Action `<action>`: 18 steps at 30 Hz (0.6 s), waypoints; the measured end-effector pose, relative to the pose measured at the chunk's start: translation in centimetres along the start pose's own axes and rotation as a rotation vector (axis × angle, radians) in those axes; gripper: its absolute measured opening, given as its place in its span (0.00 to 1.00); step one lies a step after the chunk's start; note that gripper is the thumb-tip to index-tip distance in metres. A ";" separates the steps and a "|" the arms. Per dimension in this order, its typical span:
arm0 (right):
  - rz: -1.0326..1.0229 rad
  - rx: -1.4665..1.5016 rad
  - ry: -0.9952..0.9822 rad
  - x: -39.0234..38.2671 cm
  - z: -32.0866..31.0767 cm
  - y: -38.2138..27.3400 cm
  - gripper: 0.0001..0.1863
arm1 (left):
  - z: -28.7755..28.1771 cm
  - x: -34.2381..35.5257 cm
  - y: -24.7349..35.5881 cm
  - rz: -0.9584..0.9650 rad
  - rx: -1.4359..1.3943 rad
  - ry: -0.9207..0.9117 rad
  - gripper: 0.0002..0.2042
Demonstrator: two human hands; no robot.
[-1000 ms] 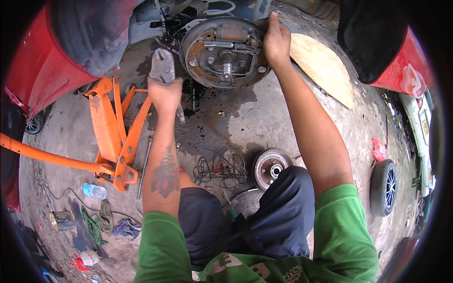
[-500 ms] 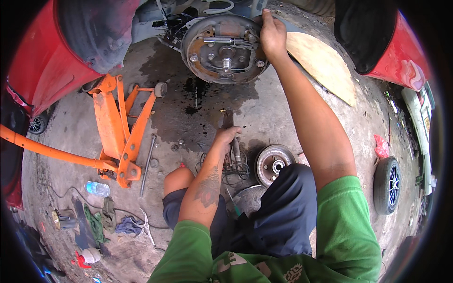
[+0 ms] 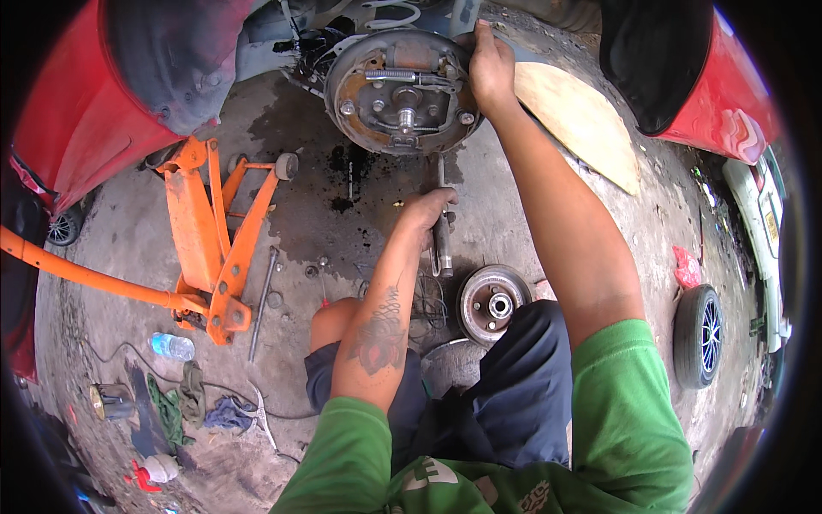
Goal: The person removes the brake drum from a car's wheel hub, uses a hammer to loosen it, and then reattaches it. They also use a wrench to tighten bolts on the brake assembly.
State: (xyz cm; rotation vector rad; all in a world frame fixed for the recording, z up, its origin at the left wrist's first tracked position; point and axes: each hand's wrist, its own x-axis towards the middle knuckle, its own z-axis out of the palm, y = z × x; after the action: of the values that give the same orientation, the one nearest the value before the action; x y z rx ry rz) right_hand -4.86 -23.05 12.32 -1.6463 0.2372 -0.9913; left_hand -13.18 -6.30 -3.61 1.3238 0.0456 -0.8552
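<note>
A round drum brake assembly (image 3: 402,96), with rusty shoes, a spring and a central spindle, hangs at the top middle. My right hand (image 3: 493,73) grips the right rim of its backing plate, fingers hidden behind. Below it, my left hand (image 3: 425,212) is closed round a long tool with a metal shaft and dark handle (image 3: 443,247). The tool stands roughly upright in the view, its upper end close under the brake's lower edge; whether they touch I cannot tell. A removed brake drum (image 3: 494,301) lies on the ground beside my knee.
An orange floor jack (image 3: 199,231) stands at left, with a metal bar (image 3: 264,304) beside it. Red body panels (image 3: 86,120) flank both sides. A bottle (image 3: 173,346), rags (image 3: 171,403), a board (image 3: 582,120) and a wheel (image 3: 700,337) lie around; oil wets the concrete.
My left hand has lifted the tool forward and slightly right, bringing its shaft up under the brake assembly. My right hand keeps its grip on the plate's rim.
</note>
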 end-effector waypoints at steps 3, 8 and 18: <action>0.004 0.096 -0.020 -0.1 0.0 0.0 0.30 | 0.0 0.0 -0.3 -0.168 -0.069 0.042 0.11; -0.031 0.043 0.014 -0.5 0.1 -0.3 0.29 | -0.3 -0.2 -0.5 -0.044 -0.099 0.022 0.12; -0.056 0.088 0.030 0.0 0.1 0.0 0.28 | 0.3 -0.4 -0.3 -0.062 -0.056 -0.043 0.12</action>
State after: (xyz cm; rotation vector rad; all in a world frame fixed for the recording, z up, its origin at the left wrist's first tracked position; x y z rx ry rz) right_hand -4.79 -22.95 12.31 -1.5659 0.1657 -1.0545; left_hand -13.77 -6.34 -3.60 1.2566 0.0766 -0.9280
